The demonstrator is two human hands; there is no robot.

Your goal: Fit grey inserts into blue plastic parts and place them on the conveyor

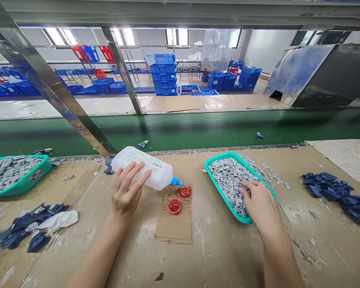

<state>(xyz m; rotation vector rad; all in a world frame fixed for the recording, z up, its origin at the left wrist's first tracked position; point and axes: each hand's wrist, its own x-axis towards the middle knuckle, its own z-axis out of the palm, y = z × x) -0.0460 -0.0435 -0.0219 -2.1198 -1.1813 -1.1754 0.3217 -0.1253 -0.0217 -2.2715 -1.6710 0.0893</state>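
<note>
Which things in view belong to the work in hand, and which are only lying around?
Probably in use:
white bottle, tilted in left hand
farther red dish, at the bottle's nozzle
gray pieces in teal basket, under right hand

Probably lying around:
blue crates, stacked behind
crumpled white item, left

We locate two cups [174, 207] on a cardboard strip [173, 234], the bottle [159, 170] left, parts basket [245, 220] right, and the belt [198, 132] behind.
</note>
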